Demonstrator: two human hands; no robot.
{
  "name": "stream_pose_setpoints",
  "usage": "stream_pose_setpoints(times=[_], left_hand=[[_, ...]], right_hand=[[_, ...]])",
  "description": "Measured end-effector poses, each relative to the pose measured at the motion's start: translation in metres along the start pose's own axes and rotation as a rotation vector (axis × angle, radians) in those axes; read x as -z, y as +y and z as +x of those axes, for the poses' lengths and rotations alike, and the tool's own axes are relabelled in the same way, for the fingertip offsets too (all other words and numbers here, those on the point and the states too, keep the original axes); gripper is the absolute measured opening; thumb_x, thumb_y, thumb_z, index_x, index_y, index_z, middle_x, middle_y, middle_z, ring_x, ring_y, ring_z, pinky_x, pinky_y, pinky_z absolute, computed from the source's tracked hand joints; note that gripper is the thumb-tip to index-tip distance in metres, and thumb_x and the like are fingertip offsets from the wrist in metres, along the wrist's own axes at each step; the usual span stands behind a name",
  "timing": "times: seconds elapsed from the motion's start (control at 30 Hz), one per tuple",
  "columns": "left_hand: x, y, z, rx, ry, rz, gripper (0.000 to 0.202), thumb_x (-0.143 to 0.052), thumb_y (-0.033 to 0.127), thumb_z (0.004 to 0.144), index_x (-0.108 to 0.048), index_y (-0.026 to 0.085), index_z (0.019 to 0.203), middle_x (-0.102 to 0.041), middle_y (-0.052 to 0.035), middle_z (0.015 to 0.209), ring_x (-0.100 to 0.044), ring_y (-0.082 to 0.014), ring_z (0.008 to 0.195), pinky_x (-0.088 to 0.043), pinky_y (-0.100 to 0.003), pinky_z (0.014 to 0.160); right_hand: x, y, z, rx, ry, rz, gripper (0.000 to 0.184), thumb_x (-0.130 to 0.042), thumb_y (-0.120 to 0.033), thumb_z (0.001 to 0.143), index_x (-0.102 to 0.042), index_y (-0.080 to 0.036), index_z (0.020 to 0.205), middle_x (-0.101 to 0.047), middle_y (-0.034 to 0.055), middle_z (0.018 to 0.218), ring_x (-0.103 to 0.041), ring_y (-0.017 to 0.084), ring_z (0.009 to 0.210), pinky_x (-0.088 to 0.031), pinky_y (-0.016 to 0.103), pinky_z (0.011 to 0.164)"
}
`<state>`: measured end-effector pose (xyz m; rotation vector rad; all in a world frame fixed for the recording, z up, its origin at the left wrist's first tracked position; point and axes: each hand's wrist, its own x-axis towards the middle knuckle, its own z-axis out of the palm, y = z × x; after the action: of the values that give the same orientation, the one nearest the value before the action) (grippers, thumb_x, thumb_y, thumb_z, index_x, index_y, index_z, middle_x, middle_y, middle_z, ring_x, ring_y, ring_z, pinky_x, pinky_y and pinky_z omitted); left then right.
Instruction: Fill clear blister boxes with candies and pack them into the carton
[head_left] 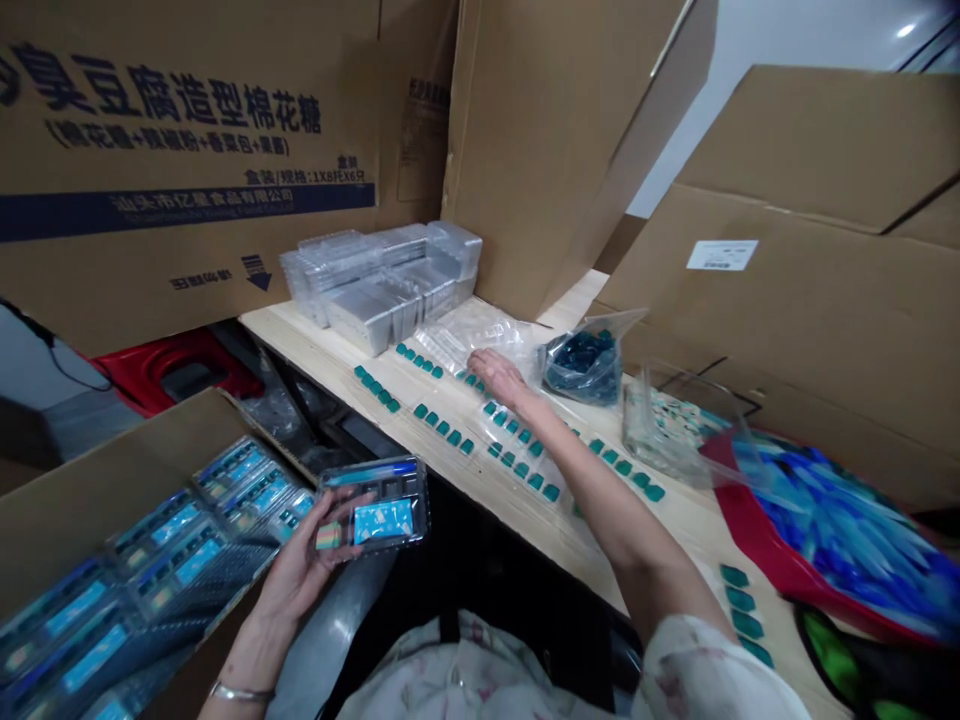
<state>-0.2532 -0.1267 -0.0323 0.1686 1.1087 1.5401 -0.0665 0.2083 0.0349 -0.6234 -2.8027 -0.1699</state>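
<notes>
In my left hand point(304, 560) is a clear plastic tray point(420, 500), tilted above the open carton. The tray holds a blue patterned packet point(384, 521), a long blue piece along its top and a small striped block point(328, 537); its dark slots are hard to read. My right hand point(496, 378) reaches across the table, fingers drawn together and bent down over a row of small teal pieces point(471, 380). Whatever lies under those fingertips is hidden. More teal pieces point(444, 431) lie in short rows on the wooden table point(420, 465), some on clear plastic.
Left, an open carton point(247, 425) contains several filled trays point(180, 560). Stacked clear trays point(382, 280) stand at the back beside a bag of dark teal pieces point(581, 365). Right are a clear bin point(660, 425) and a red basin point(739, 500) of blue items. Large cardboard boxes point(540, 130) wall the table.
</notes>
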Motion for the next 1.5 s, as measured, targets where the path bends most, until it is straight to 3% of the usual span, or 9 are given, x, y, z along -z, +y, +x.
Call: stream_pose_setpoints(times=[0.27,0.47,0.67,0.8,0.87,1.0,1.17,1.33,1.5], left_hand=[[0.004,-0.003,-0.002,-0.007,-0.016,0.039,0.026,-0.052,0.022,0.087,-0.059,0.013,0.110,-0.066,-0.0150,0.114,-0.069,-0.0225,0.078,-0.060,-0.033,0.056],[-0.003,-0.002,-0.002,-0.002,-0.032,0.059,0.024,-0.051,0.021,0.087,-0.059,0.013,0.108,-0.066,-0.0152,0.114,-0.069,-0.0214,0.075,-0.060,-0.031,0.053],[-0.005,-0.005,0.002,-0.016,-0.029,0.084,0.024,-0.052,0.024,0.087,-0.059,0.014,0.108,-0.067,-0.0135,0.112,-0.069,-0.0232,0.080,-0.060,-0.033,0.055],[-0.011,-0.010,0.008,0.017,-0.054,0.094,0.030,-0.054,0.027,0.086,-0.058,0.014,0.113,-0.067,-0.0144,0.112,-0.070,-0.0247,0.081,-0.060,-0.034,0.057],[-0.019,-0.012,0.011,0.039,-0.079,0.103,0.033,-0.055,0.028,0.086,-0.057,0.013,0.116,-0.067,-0.0152,0.112,-0.070,-0.0246,0.079,-0.060,-0.034,0.057],[-0.033,-0.016,0.012,0.067,-0.143,0.122,0.037,-0.056,0.029,0.085,-0.055,0.013,0.119,-0.065,-0.0158,0.115,-0.069,-0.0260,0.083,-0.060,-0.035,0.059],[-0.042,-0.018,0.009,0.092,-0.171,0.129,0.038,-0.056,0.031,0.086,-0.055,0.013,0.119,-0.062,-0.0168,0.120,-0.069,-0.0255,0.083,-0.059,-0.035,0.062],[-0.052,-0.020,0.006,0.082,-0.186,0.103,0.039,-0.053,0.039,0.086,-0.057,0.013,0.115,-0.062,-0.0174,0.120,-0.068,-0.0261,0.086,-0.059,-0.038,0.066],[-0.066,-0.022,0.007,0.073,-0.242,0.040,0.043,-0.050,0.045,0.087,-0.059,0.012,0.112,-0.063,-0.0184,0.118,-0.069,-0.0242,0.081,-0.058,-0.036,0.064]], right_hand=[[0.015,0.033,0.030,-0.050,-0.048,0.147,0.030,-0.031,-0.015,0.094,-0.059,-0.008,0.099,-0.059,0.0092,0.101,-0.050,0.015,0.097,-0.035,0.027,0.089],[0.028,0.011,0.041,-0.144,-0.172,0.040,0.016,-0.047,-0.011,0.088,-0.058,-0.008,0.101,-0.058,0.0149,0.110,-0.051,0.020,0.101,-0.039,0.031,0.087],[0.052,-0.031,-0.057,-0.362,-0.146,0.021,0.031,-0.052,-0.039,0.088,-0.058,-0.012,0.103,-0.059,0.0146,0.100,-0.055,0.026,0.099,-0.044,0.037,0.082],[0.037,-0.056,-0.132,-0.477,-0.172,0.094,0.068,-0.070,-0.049,0.070,-0.048,-0.016,0.126,-0.050,0.0187,0.124,-0.045,0.035,0.119,-0.041,0.048,0.092],[0.024,-0.066,-0.149,-0.520,-0.156,0.146,0.072,-0.069,-0.046,0.071,-0.044,-0.017,0.132,-0.046,0.0189,0.130,-0.042,0.035,0.123,-0.040,0.050,0.095],[0.012,-0.075,-0.154,-0.541,-0.019,0.222,0.058,-0.062,-0.035,0.079,-0.045,-0.017,0.131,-0.050,0.0160,0.125,-0.047,0.029,0.118,-0.041,0.046,0.097],[0.021,-0.073,-0.159,-0.408,0.211,0.292,0.048,-0.061,-0.032,0.080,-0.050,-0.019,0.125,-0.052,0.0131,0.119,-0.049,0.025,0.115,-0.042,0.043,0.098],[0.060,-0.087,-0.170,-0.260,0.283,0.399,0.041,-0.061,-0.031,0.081,-0.055,-0.021,0.120,-0.050,0.0128,0.126,-0.046,0.024,0.119,-0.039,0.045,0.101],[0.112,-0.107,-0.162,-0.316,0.152,0.774,0.023,-0.064,-0.033,0.077,-0.068,-0.025,0.099,-0.060,0.0083,0.118,-0.055,0.024,0.111,-0.041,0.043,0.099]])
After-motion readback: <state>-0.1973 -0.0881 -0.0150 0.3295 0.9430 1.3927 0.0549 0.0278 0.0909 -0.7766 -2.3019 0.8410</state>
